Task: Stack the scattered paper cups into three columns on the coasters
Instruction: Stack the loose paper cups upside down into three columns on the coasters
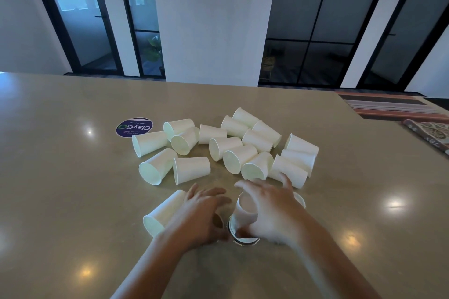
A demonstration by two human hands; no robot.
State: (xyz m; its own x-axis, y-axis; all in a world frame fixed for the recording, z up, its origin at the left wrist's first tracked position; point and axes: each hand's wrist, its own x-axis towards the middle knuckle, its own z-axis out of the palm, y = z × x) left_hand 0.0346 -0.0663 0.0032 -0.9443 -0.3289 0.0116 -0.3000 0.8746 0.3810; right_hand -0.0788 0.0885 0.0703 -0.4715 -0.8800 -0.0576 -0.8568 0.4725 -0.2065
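Purple coaster [134,127]: lies flat and bare on the surface [60,177], far beyond the left hand and off to its left, just touching the nearest toppled cup.
Left hand [202,213]: fingers spread and loosely curved, resting low over something small and brownish that I cannot make out; whether it grips anything I cannot tell. A fallen cup [164,212] lies just to its left, mouth toward the person.
Held cup [245,213]: upside down between the two hands, its rim sitting on what looks like a dark-edged coaster [246,241], mostly covered.
Right hand [272,211]: wrapped around the held cup's wall from the right, thumb low near the rim, fingers arched over the top.
Scattered cups [233,148]: a loose heap on their sides, just beyond both hands and reaching out past the right one.
Handling: thin paper, very light, easily dented; likely to roll or skid when nudged.
Where to hold: lightly around the mid-wall, or by the stiffer rolled rim, never squeezing hard.
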